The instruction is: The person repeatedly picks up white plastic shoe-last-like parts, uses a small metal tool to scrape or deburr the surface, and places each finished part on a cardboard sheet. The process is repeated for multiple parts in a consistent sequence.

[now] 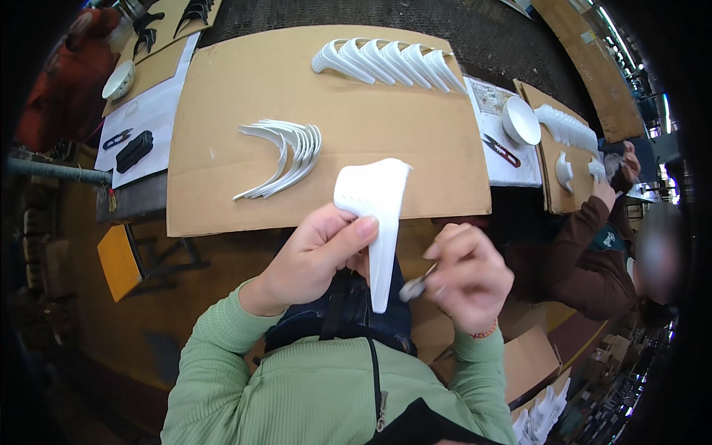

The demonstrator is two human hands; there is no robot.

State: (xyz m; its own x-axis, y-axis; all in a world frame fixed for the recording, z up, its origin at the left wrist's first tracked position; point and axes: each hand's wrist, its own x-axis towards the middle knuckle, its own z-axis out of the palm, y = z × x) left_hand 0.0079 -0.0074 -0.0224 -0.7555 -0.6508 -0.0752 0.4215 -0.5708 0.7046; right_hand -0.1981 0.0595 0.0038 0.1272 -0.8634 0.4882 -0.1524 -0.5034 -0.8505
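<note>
White curved pieces [308, 146] on cardboard [245, 81].

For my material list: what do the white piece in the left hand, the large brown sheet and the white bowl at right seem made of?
White piece: probably moulded plastic, smooth, judging by its even white colour and thin curved form.
Brown sheet: likely cardboard, matte, with a faint crease across it.
White bowl: smooth, rounded; perhaps ceramic or plastic, hard to tell.

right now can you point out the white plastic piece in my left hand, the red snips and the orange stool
White plastic piece [382, 194], head view: its broad upper end
Red snips [503, 152], head view: the handle
Orange stool [119, 262], head view: the seat
</note>
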